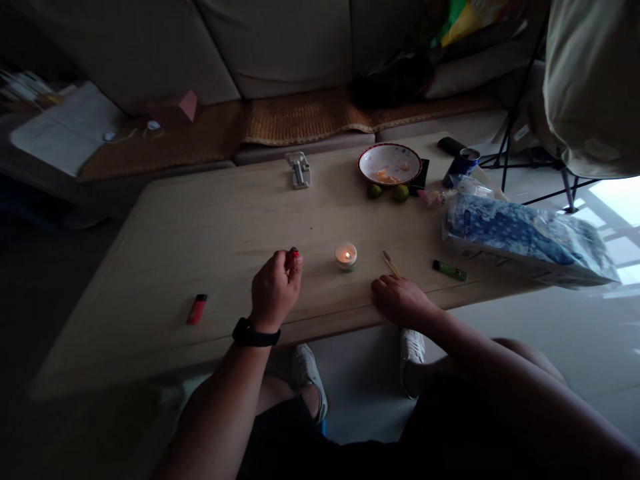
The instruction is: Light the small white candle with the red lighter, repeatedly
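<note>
Head view, facing down at the surface [150, 280]. My left hand [275, 290] is closed, with the fingers pinched on a small red object [293, 254], partly hidden by the grip. My right hand [403, 300] rests on the near edge of the surface, fingers loosely curled, holding nothing. Thin sticks [391, 264] lie just beyond those fingers. A lit candle [346, 257] stands at frame centre, between both hands. A red lighter [197, 309] lies lower left; a green lighter [449, 270] lies right of centre.
</note>
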The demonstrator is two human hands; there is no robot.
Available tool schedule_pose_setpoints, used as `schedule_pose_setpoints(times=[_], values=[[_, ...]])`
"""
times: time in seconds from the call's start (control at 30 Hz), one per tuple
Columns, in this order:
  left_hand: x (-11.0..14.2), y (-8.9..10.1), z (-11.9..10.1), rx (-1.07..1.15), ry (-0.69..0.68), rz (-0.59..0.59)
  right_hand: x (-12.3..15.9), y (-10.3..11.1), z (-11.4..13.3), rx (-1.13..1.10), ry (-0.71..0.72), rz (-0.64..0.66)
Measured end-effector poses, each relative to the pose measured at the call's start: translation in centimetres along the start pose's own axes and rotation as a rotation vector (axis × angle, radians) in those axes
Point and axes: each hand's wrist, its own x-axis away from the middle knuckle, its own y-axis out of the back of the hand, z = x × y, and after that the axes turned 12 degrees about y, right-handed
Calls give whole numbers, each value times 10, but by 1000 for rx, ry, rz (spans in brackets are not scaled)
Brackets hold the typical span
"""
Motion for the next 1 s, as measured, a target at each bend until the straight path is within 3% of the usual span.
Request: schedule_pose_setpoints(times=[1.0], values=[[0,0,-1,0,-7,0,0,1,1,-6,8,-19]])
